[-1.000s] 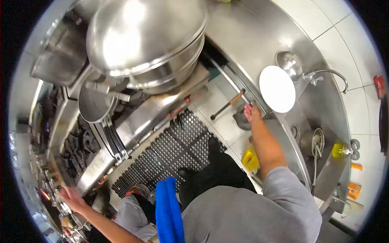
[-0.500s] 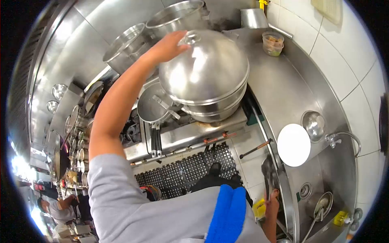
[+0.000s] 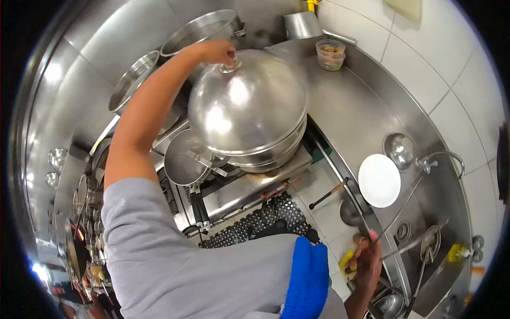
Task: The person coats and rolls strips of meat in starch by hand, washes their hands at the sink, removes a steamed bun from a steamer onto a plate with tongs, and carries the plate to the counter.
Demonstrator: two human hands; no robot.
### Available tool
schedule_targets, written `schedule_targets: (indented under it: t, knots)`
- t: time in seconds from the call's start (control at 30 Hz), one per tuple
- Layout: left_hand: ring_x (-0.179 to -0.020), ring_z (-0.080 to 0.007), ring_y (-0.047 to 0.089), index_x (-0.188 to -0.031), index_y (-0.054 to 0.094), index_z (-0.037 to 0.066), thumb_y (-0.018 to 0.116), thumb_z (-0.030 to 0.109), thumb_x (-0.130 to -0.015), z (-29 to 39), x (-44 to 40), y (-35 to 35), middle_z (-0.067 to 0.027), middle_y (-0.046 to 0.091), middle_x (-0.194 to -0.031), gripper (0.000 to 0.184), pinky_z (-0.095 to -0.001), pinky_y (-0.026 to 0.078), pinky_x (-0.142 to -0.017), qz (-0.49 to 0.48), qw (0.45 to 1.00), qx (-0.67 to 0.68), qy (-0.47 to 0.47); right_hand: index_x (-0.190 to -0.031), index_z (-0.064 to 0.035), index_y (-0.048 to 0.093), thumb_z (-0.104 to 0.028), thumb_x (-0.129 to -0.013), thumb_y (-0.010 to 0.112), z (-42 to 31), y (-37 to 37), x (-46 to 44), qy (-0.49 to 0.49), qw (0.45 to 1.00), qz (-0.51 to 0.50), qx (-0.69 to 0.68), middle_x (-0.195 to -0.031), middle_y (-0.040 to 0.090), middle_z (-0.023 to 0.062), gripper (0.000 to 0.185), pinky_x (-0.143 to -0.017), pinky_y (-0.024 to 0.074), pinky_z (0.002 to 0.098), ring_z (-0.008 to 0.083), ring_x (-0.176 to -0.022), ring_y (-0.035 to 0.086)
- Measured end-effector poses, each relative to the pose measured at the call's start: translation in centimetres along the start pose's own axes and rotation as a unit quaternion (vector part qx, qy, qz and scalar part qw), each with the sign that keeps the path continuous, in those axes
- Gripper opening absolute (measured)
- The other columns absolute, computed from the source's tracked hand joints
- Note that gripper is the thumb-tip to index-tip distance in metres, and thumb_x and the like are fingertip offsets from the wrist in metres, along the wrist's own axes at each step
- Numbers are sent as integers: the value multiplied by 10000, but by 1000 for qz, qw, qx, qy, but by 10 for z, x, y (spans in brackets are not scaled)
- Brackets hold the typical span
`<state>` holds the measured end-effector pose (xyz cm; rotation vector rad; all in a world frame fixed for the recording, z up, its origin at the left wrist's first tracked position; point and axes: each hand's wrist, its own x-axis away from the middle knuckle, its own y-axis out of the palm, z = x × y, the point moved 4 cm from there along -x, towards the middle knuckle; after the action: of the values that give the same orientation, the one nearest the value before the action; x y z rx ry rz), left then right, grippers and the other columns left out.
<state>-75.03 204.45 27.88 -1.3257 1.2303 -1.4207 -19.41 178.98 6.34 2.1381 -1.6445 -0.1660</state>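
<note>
My left hand [image 3: 219,52] reaches across the stove, its fingers closed on the knob [image 3: 231,66] at the top of a large domed metal lid [image 3: 255,103]. The lid sits on a wide steamer pot [image 3: 273,157]. At the lower right, my right hand [image 3: 367,260] is wrapped round long metal tongs [image 3: 404,207], whose thin arms spread apart over the sink area and are partly blurred. A white plate [image 3: 379,181] lies on the sink's edge, up and to the right of that hand.
Frying pans [image 3: 186,159] stand left of the steamer, with large pots [image 3: 204,34] behind. A metal bowl [image 3: 398,150] and a faucet [image 3: 451,155] are beside the plate. Food containers [image 3: 330,55] stand on the back counter. A ladle sits in a sink pot [image 3: 429,245].
My left hand has come up from the lower left and closed on the lid's knob. My right hand has brought the tongs over towards the sink, and their arms have spread.
</note>
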Motion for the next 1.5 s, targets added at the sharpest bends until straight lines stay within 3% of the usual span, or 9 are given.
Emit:
schedule_targets:
  t: [0.17, 0.27, 0.47, 0.53, 0.6, 0.9, 1.2, 1.27, 1.5]
  knots:
    - [-737, -215, 542, -877, 565, 10, 650, 260, -728, 3, 4, -4, -104, 592, -777, 303, -348, 429, -685, 5, 999, 42, 21, -1292, -30, 394, -645, -853, 434, -20, 21, -39, -57, 989, -35, -133, -723, 479, 52, 757, -529, 462, 278, 150, -584, 519]
    - [-741, -211, 533, -881, 555, 7, 657, 230, -739, 20, 20, -21, -93, 582, -792, 283, -346, 429, -697, 13, 999, 41, 10, -1213, -5, 435, -595, -897, 404, -33, 13, -44, -216, 972, 61, 63, -803, 549, 76, 671, -398, 344, 219, 101, -454, 425]
    - [-824, -221, 523, -989, 532, 24, 664, 118, -755, 41, 73, -92, -101, 556, -897, 285, -325, 425, -759, 77, 996, 30, 40, -1173, -17, 491, -439, -934, 445, -89, -15, -86, -32, 956, 43, 287, -770, 556, 54, 487, -436, 345, 222, 100, -487, 439]
    - [-889, -267, 545, -985, 576, 11, 638, 275, -812, 48, 96, -114, -144, 576, -1052, 322, -342, 433, -766, 61, 997, -51, 6, -1170, -21, 504, -417, -922, 481, -113, 9, -118, -50, 944, 37, 323, -763, 561, 52, 468, -457, 376, 242, 116, -512, 478]
    - [-860, -261, 533, -975, 564, -2, 664, 233, -776, 41, 114, -122, -154, 566, -1015, 324, -345, 429, -757, 116, 992, -47, 10, -1196, -33, 500, -329, -882, 569, -132, 20, -149, -196, 802, 0, 564, -787, 589, 100, 437, -545, 440, 314, 198, -612, 566]
    - [-813, -283, 535, -898, 546, -13, 712, 165, -714, 22, 178, -142, -153, 538, -884, 305, -363, 431, -745, 175, 974, -105, -96, -1085, -95, 531, -281, -836, 618, -150, 180, -265, -336, 475, -198, 789, -897, 631, 93, 322, -619, 478, 431, 328, -775, 612]
    - [-957, -294, 546, -1034, 548, -4, 717, 205, -763, -37, 251, -121, -151, 542, -987, 381, -370, 434, -854, 186, 964, -75, -173, -997, -92, 566, -311, -813, 632, -100, 293, -324, -372, 360, -293, 804, -865, 633, 86, 293, -623, 485, 414, 308, -758, 616]
    - [-919, -228, 514, -1105, 489, 34, 664, 47, -743, -53, 268, -112, -100, 519, -1019, 403, -323, 415, -826, 234, 959, -106, -115, -973, -88, 569, -316, -811, 633, -90, 311, -324, -387, 350, -306, 796, -861, 633, 84, 286, -616, 483, 410, 309, -750, 616]
    - [-995, -225, 513, -1188, 454, 48, 667, 3, -729, -85, 303, -101, -90, 492, -1078, 508, -320, 401, -889, 220, 958, -104, -153, -914, -76, 581, -340, -817, 620, -62, 348, -333, -413, 301, -325, 796, -849, 635, 71, 285, -610, 489, 394, 283, -725, 630]
